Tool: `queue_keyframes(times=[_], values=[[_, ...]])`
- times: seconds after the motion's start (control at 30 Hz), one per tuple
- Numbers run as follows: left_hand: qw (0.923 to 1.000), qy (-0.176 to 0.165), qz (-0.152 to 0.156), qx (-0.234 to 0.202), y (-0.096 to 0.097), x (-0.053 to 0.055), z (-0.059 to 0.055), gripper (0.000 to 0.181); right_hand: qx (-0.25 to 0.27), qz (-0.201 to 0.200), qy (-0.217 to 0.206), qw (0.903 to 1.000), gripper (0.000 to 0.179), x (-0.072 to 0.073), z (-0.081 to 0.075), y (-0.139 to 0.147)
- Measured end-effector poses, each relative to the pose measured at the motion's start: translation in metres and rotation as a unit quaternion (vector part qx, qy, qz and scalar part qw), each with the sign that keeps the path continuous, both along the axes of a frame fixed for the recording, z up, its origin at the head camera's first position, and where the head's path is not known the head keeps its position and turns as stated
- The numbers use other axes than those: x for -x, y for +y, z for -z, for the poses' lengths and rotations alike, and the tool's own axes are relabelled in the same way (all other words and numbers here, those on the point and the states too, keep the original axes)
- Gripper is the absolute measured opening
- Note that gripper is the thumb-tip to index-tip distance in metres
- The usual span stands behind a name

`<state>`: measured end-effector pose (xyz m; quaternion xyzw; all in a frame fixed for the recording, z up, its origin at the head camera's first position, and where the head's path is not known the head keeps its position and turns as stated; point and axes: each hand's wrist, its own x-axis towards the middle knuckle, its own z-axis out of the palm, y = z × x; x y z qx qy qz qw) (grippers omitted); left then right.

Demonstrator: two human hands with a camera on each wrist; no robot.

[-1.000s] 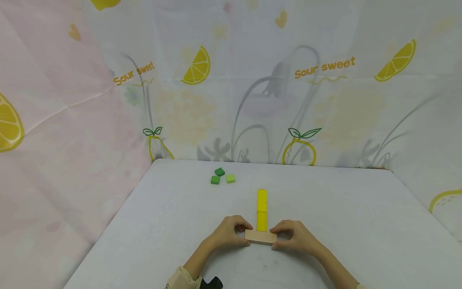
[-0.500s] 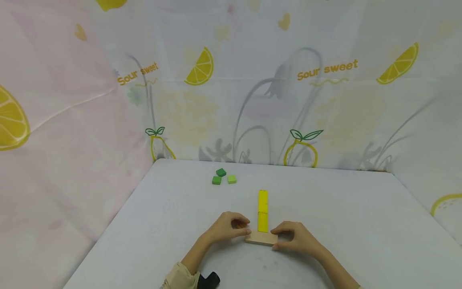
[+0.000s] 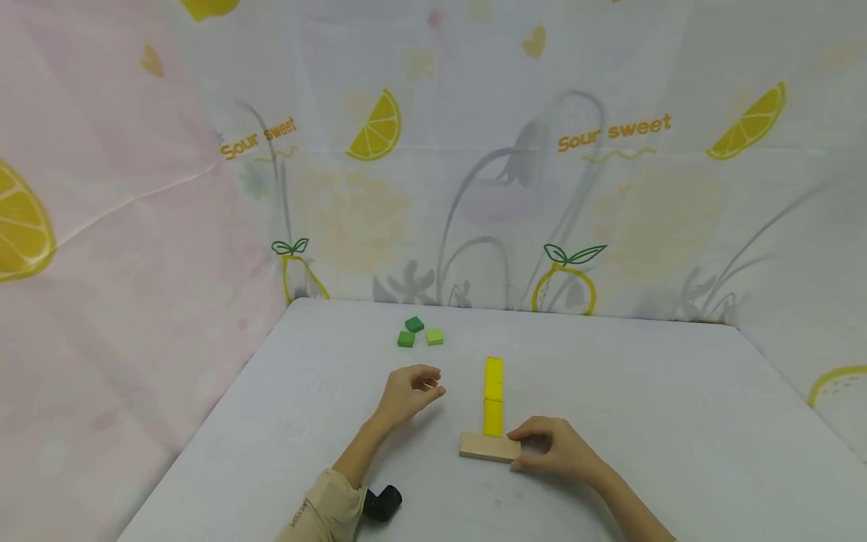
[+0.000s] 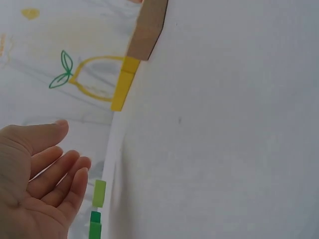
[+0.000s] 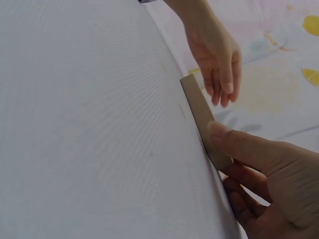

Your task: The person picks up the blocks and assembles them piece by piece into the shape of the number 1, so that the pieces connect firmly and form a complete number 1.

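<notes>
A plain wooden block [image 3: 489, 447] lies crosswise on the white table, against the near end of two yellow blocks [image 3: 494, 397] set end to end. My right hand [image 3: 558, 452] pinches the wooden block's right end between thumb and fingers; the right wrist view shows the thumb on its near face. Off to the left, my left hand [image 3: 409, 395] hangs above the table, holding nothing, its fingers loosely bent in the left wrist view. It is apart from the wooden block and left of the yellow ones.
Toward the back of the table [image 3: 677, 421] sit a dark green block [image 3: 415, 324], a green block [image 3: 406, 339] and a light green block [image 3: 435, 337]. A printed curtain [image 3: 433, 188] hangs behind. A black device [image 3: 383, 503] is at the left wrist.
My left hand has let go of the wooden block's left end and moved away, left and toward the back. The right hand has kept its grip on the right end.
</notes>
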<state>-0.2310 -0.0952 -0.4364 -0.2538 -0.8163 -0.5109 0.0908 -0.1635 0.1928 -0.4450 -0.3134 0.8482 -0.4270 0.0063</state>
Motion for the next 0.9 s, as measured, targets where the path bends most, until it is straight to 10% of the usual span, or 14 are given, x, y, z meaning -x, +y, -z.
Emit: queue_keyframes(times=[0.9], values=[[0.9958,0.020,-0.089,0.006,-0.012,0.061,-0.001,0.032,0.009,0.002,0.005,0.9999,0.035,-0.001,0.001,0.000]])
